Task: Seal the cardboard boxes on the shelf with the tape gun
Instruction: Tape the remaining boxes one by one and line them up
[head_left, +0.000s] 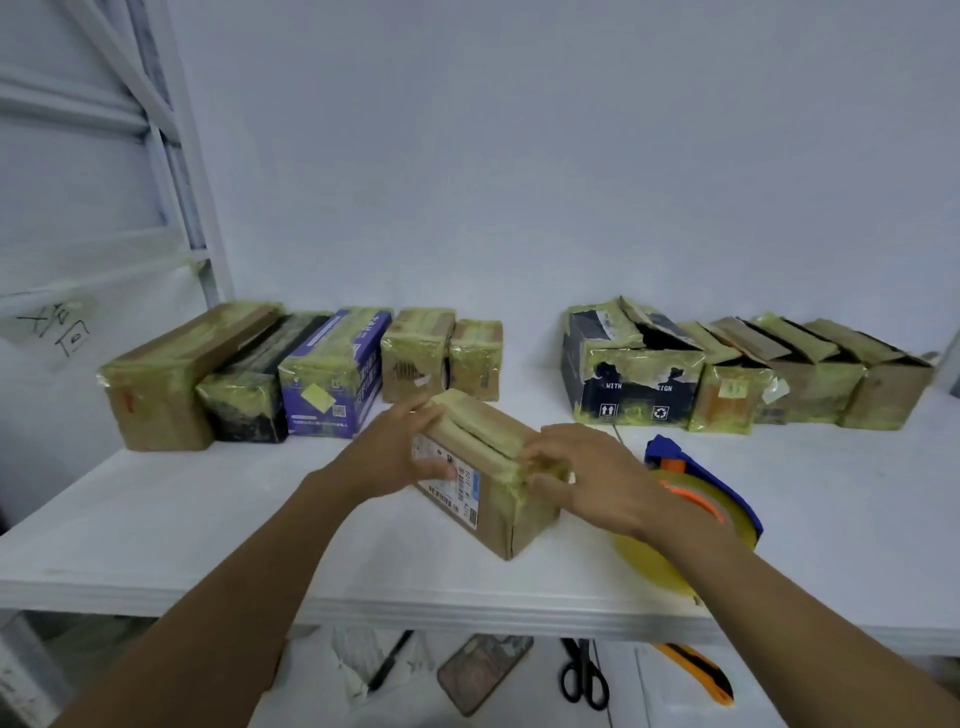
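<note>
Two hands clasp the cardboard box (480, 428), left hand (400, 449) at its labelled side, right hand (589, 478) opposite.

A pair of black scissors (584, 680) lay on a lower surface, between a phone (485, 673) and an orange and yellow knife (696, 673). A black pen (390, 660) rested on crumpled paper (353, 670) left of the phone. A handwritten sheet (54, 327) hung at far left, beside a white metal frame (182, 156) against a pale wall (519, 156).
</note>
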